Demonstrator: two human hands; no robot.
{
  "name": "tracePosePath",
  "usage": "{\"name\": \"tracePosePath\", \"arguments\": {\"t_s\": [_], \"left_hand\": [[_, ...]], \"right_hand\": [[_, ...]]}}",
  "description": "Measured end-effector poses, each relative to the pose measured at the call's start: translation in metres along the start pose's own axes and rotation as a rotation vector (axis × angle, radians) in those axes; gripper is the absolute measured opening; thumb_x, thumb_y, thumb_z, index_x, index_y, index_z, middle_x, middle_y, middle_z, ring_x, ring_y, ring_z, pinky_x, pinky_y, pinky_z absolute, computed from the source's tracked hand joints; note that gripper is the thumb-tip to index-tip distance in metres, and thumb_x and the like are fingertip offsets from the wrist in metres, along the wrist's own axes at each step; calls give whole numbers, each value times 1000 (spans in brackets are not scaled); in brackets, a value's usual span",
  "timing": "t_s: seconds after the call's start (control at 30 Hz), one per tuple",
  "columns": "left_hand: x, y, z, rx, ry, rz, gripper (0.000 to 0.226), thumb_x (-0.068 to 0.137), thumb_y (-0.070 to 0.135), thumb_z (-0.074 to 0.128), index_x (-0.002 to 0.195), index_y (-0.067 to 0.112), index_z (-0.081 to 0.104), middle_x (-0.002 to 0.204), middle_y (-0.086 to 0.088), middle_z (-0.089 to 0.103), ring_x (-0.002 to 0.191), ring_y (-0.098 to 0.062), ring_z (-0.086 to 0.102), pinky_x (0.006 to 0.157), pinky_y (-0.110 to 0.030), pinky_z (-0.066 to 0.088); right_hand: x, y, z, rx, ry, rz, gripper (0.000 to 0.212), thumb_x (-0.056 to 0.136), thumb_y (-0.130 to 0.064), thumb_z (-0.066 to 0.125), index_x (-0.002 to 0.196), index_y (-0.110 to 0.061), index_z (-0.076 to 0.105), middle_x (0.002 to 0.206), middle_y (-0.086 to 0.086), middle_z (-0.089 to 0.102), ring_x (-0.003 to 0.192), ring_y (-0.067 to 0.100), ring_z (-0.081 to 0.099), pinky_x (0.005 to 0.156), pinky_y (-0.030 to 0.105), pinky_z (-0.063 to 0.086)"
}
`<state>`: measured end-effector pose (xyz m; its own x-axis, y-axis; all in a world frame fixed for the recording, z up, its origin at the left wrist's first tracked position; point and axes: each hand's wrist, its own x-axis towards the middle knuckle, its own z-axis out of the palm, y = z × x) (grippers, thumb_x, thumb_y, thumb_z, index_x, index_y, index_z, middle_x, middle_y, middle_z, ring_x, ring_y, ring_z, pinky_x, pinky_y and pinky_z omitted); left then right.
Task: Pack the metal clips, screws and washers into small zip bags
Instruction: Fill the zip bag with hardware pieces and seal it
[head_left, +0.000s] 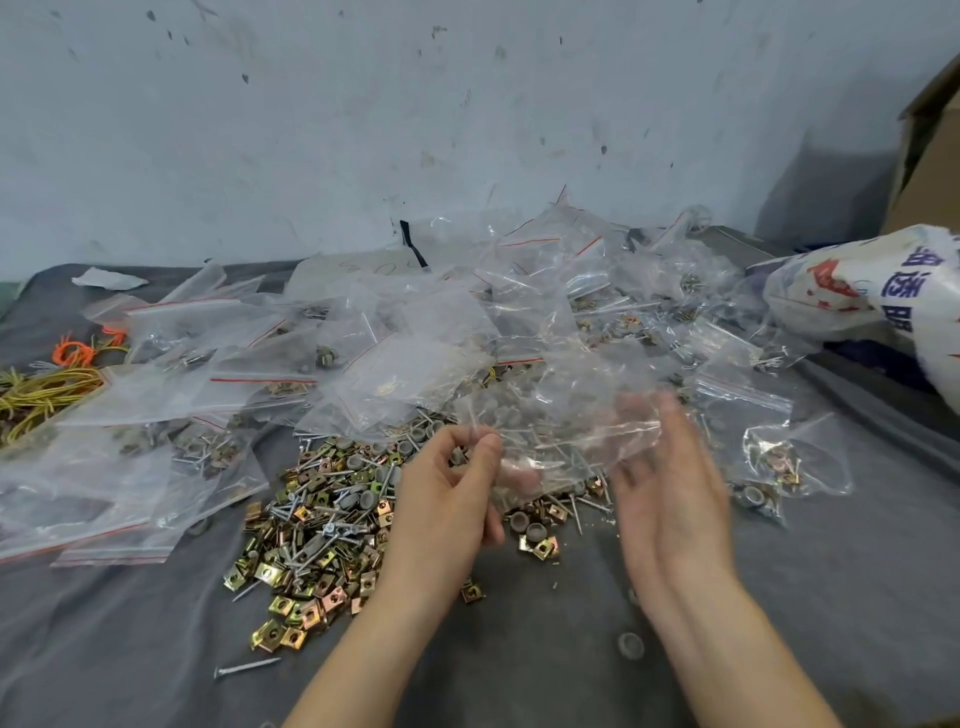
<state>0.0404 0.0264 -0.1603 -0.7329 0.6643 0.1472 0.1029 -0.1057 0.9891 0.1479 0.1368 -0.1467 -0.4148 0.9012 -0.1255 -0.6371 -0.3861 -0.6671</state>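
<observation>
Clear zip bag pinched in left hand, right hand blurred

The light is soft, cool and even, falling from above, with nothing harsh. My right hand is smeared by motion blur, its fingers ghosted, while my left hand is sharp. The clear bag it pinches and the heap of zip bags behind throw white glints. Shadows on the desk are faint and soft-edged. At the right edge the cardboard box leans with wide-angle bending, and a shadow darkens the pale wall beside it.
</observation>
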Motion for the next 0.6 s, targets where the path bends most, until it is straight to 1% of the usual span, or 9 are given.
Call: {"name": "tracePosePath", "arguments": {"t_s": [0.07, 0.13, 0.23, 0.3, 0.33, 0.4, 0.47, 0.5, 0.6], "left_hand": [[1, 0, 2, -22, 15, 1, 15, 101, 25, 54, 100, 11, 54, 81, -4, 77, 32, -9, 40, 37, -16, 35], [2, 1, 3, -42, 18, -25, 15, 101, 24, 54, 99, 9, 56, 80, -5, 77, 31, -9, 40, 35, -16, 32], [-4, 2, 3, -45, -77, -121, 19, 100, 17, 50, 97, 15, 69, 64, -11, 67, 35, -14, 46, 38, -16, 33], [-8, 5, 5, -128, -153, -221, 37, 95, 7, 40, 95, 20, 74, 67, -20, 66, 39, -18, 49, 42, -18, 39], [-9, 6, 6, -175, -173, -254, 41, 93, 4, 37, 96, 20, 75, 76, -21, 71, 40, -18, 50, 44, -20, 41], [-9, 8, 8, -216, -170, -256, 37, 97, 3, 38, 102, 18, 72, 88, -15, 76, 39, -14, 49, 43, -20, 42], [-9, 9, 9, -219, -146, -224, 24, 100, 9, 48, 104, 16, 71, 79, -9, 74, 37, -11, 47, 40, -18, 38], [-9, 8, 9, -212, -140, -208, 19, 100, 13, 53, 102, 14, 71, 74, -10, 70, 36, -11, 46, 40, -17, 36], [-8, 5, 9, -146, -140, -190, 15, 97, 22, 59, 92, 12, 70, 59, -5, 59, 37, -13, 46, 40, -18, 36]], "right_hand": [[-7, 13, 0, 10, -60, 157, 57, 86, -45, 64, 134, -16, 58, 121, 3, 73, 105, 14, 71, 87, 30, 52], [-15, 27, 3, -88, -195, 264, 67, 76, -50, 68, 135, -20, 57, 121, 0, 74, 106, 15, 72, 88, 32, 52], [-16, 36, 9, -103, -312, 277, 44, 85, -43, 67, 125, -25, 69, 127, -1, 71, 105, 20, 72, 87, 37, 59], [-14, 37, 12, -1, -292, 337, 27, 85, -39, 66, 106, -29, 79, 125, 0, 72, 104, 19, 73, 68, 32, 62], [-14, 37, 13, 45, -277, 371, 25, 85, -39, 65, 102, -30, 80, 124, 0, 73, 99, 19, 74, 56, 30, 60], [-15, 42, 12, 87, -284, 405, 26, 86, -42, 63, 104, -31, 78, 119, -2, 74, 71, 19, 73, 37, 25, 47], [-18, 48, 11, 70, -323, 408, 25, 87, -44, 62, 103, -33, 78, 108, -2, 76, 44, 16, 59, 33, 21, 37], [-20, 50, 11, 48, -339, 407, 26, 88, -45, 61, 103, -33, 78, 98, -1, 76, 38, 15, 52, 33, 21, 35], [-22, 51, 12, -36, -341, 426, 33, 87, -49, 64, 98, -22, 78, 77, 3, 66, 45, 14, 46, 33, 21, 32]]}}
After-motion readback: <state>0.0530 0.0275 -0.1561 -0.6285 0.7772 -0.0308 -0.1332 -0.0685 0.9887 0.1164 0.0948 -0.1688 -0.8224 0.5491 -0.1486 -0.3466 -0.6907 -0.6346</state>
